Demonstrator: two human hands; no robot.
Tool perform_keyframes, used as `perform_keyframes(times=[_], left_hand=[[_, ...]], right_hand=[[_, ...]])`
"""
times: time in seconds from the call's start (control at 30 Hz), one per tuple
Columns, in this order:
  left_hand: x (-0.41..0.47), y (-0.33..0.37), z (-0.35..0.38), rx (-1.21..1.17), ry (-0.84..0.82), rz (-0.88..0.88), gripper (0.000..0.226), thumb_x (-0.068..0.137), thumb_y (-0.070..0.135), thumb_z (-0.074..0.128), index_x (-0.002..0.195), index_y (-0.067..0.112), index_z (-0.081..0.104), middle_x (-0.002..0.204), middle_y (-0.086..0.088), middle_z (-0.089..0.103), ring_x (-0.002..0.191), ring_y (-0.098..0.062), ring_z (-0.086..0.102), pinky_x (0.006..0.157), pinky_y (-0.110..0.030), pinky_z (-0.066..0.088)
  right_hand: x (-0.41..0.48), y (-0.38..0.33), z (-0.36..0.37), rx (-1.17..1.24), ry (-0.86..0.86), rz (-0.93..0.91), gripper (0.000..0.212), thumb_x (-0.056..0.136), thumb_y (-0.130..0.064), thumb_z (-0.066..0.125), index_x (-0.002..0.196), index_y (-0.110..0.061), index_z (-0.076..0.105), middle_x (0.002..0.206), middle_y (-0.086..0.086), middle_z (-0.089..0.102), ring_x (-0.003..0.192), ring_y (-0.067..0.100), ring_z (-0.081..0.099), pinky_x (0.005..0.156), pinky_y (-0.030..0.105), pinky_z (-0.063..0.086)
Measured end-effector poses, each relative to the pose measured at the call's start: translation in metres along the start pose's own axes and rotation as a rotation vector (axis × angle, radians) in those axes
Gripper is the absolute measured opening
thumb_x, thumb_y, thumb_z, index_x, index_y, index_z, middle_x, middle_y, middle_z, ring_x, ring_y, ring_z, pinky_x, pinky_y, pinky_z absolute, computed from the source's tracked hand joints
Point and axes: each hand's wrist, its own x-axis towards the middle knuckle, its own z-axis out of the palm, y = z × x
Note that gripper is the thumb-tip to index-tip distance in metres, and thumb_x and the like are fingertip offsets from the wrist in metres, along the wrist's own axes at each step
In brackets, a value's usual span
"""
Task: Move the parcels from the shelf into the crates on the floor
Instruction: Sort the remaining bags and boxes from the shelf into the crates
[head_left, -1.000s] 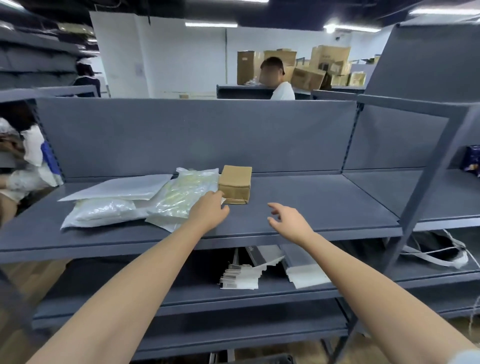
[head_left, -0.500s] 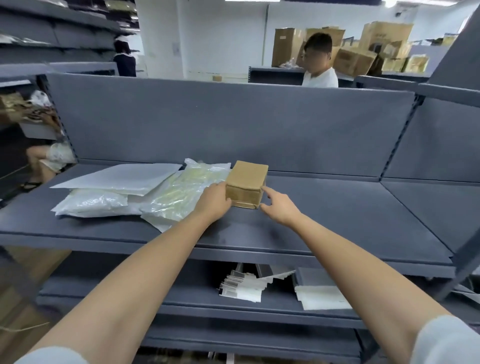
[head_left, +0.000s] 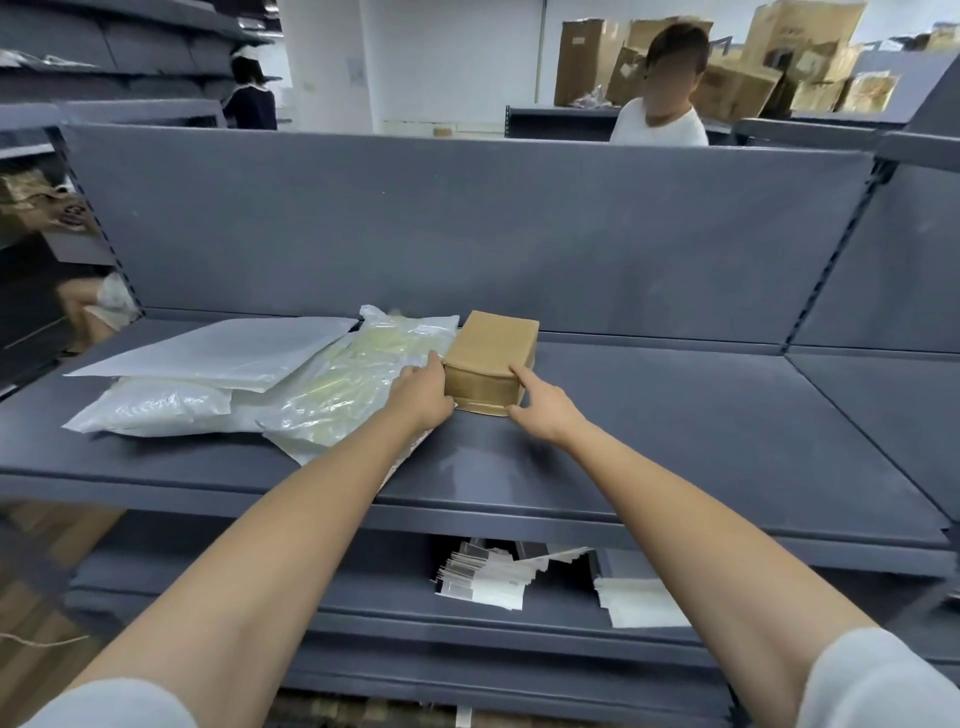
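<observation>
Grip: my left hand (head_left: 423, 395) lies against the left face of the brown cardboard parcel (head_left: 493, 348). My right hand (head_left: 545, 413) is at its near right corner, forefinger straight on the top edge. Neither hand wraps the parcel, so nothing is clamped.
Parcel: it rests flat on the grey shelf board (head_left: 675, 441), not lifted as far as I can see.
Axis: its long side runs away from me toward the back panel, and a short face looks at me.
Bearing: it sits directly between my hands, both about equally near. I judge the lift needs an inward squeeze from both sides.
Neighbours: a clear plastic bag (head_left: 353, 384) lies just beside its left face, partly under my left hand. A flat white mailer (head_left: 208, 353) and a white padded bag (head_left: 150, 408) lie further left.
Crates: not in view.
</observation>
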Motion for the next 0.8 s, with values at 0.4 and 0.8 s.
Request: perform_keyframes(times=[0.4, 0.8], left_hand=[[-0.026, 0.026, -0.028, -0.417, 0.183, 0.32, 0.107, 0.075, 0.027, 0.077, 0.151, 0.015, 0.003, 0.145, -0.001, 0.034, 0.134, -0.013, 0.035, 0.104, -0.024, 0.033], [-0.052, 0.051, -0.038, -0.471, 0.237, 0.383, 0.06, 0.085, 0.02, 0.068, 0.139, 0.025, 0.042, 0.118, 0.008, 0.059, 0.103, -0.014, 0.06, 0.094, -0.032, 0.048]], right_hand=[[-0.035, 0.014, -0.03, 0.349, 0.202, -0.266, 0.102, 0.081, -0.028, 0.073, 0.147, -0.042, -0.003, 0.15, -0.02, 0.027, 0.135, 0.004, 0.03, 0.106, 0.022, 0.03], [-0.058, 0.005, -0.055, 0.422, 0.397, -0.226, 0.068, 0.087, -0.026, 0.066, 0.145, -0.03, 0.031, 0.133, -0.008, 0.056, 0.122, 0.009, 0.051, 0.101, 0.032, 0.044]])
